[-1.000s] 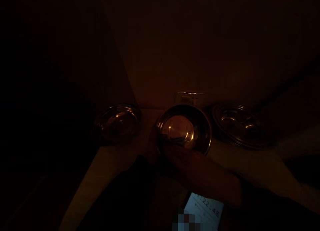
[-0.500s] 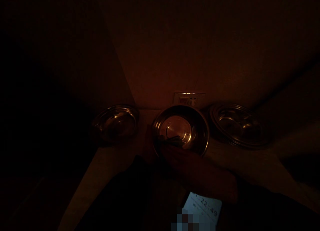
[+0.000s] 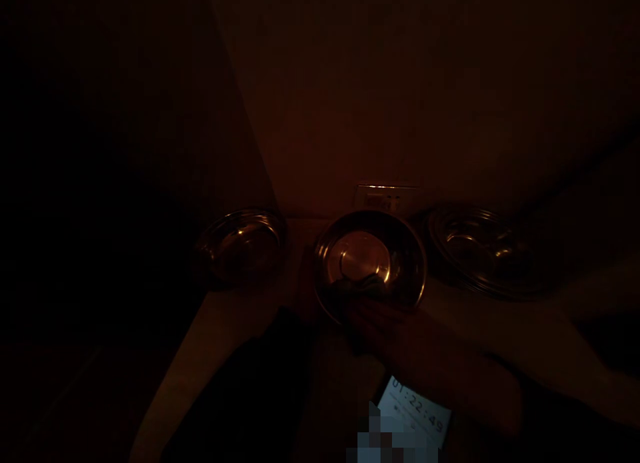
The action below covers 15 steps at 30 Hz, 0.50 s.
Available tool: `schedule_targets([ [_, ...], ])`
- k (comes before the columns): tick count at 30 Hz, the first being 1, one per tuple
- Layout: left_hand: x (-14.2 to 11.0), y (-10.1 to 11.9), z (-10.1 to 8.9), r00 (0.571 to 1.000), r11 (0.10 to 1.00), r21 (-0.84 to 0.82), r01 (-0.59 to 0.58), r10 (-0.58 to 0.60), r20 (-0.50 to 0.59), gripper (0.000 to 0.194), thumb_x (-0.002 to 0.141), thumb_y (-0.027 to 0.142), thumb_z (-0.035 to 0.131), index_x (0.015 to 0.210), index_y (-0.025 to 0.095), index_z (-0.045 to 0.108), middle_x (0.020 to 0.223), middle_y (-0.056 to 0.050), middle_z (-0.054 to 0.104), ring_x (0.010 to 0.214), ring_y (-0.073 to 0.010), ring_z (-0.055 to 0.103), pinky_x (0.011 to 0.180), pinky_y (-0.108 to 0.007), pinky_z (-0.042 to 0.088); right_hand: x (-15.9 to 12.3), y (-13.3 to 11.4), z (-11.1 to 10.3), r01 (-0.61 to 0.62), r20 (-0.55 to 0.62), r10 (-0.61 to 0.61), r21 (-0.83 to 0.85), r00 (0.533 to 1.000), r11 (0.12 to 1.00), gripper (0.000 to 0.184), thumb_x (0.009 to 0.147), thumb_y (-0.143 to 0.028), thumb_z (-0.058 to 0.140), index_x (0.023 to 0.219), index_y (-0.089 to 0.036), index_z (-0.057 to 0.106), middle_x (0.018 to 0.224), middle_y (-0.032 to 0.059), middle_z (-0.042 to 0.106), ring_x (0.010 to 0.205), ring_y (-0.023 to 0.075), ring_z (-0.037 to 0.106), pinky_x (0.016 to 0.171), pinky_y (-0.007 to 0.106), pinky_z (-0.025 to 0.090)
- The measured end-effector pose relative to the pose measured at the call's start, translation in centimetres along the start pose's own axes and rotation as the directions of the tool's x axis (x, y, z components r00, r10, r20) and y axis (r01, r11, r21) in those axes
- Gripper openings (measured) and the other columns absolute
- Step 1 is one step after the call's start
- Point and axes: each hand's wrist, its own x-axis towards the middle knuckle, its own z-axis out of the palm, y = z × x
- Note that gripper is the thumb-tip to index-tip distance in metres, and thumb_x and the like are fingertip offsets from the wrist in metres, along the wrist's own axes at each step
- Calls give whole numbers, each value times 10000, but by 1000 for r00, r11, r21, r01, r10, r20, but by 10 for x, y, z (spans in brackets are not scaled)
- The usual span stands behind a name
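The scene is very dark. A shiny metal bowl [image 3: 405, 259] stands tilted at the middle, its inside facing me. My right hand [image 3: 383, 323] lies over the bowl's near rim, fingers together, pressing a dark crumpled cloth [image 3: 360, 286] against the inner wall. At the bowl's left outer side my left hand [image 3: 306, 293] holds it, mostly lost in shadow. Below my right forearm, a lit phone [image 3: 417, 409] shows a running clock, part of it blurred out.
Another metal bowl [image 3: 245, 249] stands left on the pale table [image 3: 173, 376]. To the right are nested metal bowls [image 3: 480, 249], apparently stacked. A wall socket [image 3: 385, 199] sits behind the middle bowl. The table's left edge drops off into darkness.
My right hand and the cloth have slid a little to the right and nearer to me inside the bowl. The whole view has shifted slightly.
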Motion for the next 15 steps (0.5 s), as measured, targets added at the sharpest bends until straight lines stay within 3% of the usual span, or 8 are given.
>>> schedule_targets([
  [4, -3, 0, 0, 999, 1000, -25, 19, -18, 43, 525, 940, 526, 358, 1102, 135, 669, 1100, -90, 712, 1177, -276, 580, 1038, -404, 428, -15, 18, -4, 32, 21, -30, -105, 999, 994, 569, 859, -48, 488, 1413, -155, 416, 1365, 141, 554, 1209, 269, 559, 977, 456, 495],
  [9, -6, 3, 3, 998, 1000, -11, 20, -20, 67, 402, 955, 438, 382, 1011, 190, 694, 1017, -47, 741, 1181, -237, 589, 1061, -359, 418, -23, 41, -29, 77, 82, -60, -213, 995, 974, 497, 877, -67, 490, 1364, -160, 480, 1327, 138, 586, 1181, 276, 578, 953, 475, 504],
  [15, -5, -3, 2, 993, 998, -57, -7, 14, 117, 467, 961, 449, 367, 1044, 115, 683, 1083, -80, 728, 1223, -246, 557, 1078, -339, 394, -16, 34, -28, 107, 116, -91, -148, 989, 983, 474, 882, -54, 482, 1351, -119, 492, 1360, 148, 556, 1229, 255, 544, 1025, 446, 463],
])
